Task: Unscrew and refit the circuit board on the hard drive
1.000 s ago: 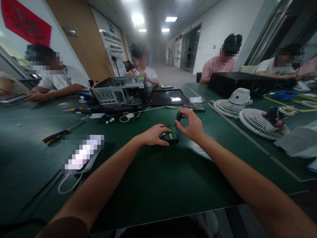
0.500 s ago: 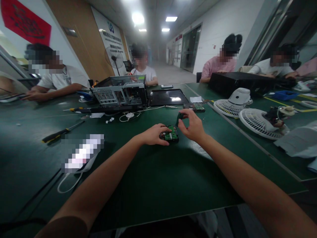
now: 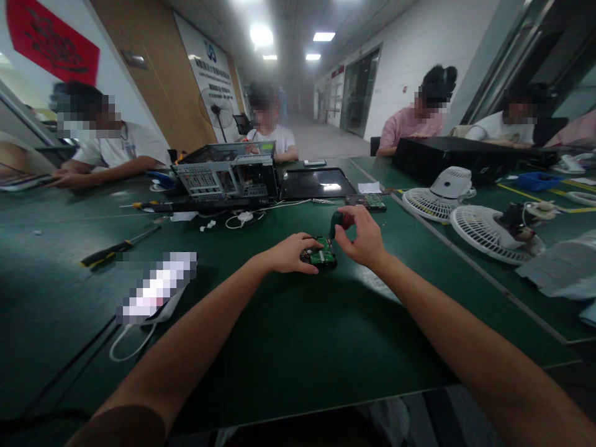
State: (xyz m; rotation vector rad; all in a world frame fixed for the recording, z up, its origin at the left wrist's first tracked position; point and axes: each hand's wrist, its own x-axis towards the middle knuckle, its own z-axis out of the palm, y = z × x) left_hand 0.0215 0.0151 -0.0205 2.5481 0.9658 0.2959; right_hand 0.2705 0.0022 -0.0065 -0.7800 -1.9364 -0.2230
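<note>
A small hard drive (image 3: 322, 255) with a green circuit board on top lies on the green table mat (image 3: 288, 335). My left hand (image 3: 291, 252) rests on its left side, fingers curled over the edge, holding it down. My right hand (image 3: 362, 236) is closed round the dark handle of a screwdriver (image 3: 336, 221) that stands upright, its tip down at the drive's right end.
An open computer case (image 3: 228, 174) and a black panel (image 3: 316, 183) lie beyond. Screwdrivers (image 3: 118, 246) lie left. A second drive (image 3: 367, 201) and white fan parts (image 3: 488, 226) sit right. Several people sit round the table.
My right hand has closed tighter round the screwdriver handle and dropped slightly toward the drive. The left hand has stayed on the drive.
</note>
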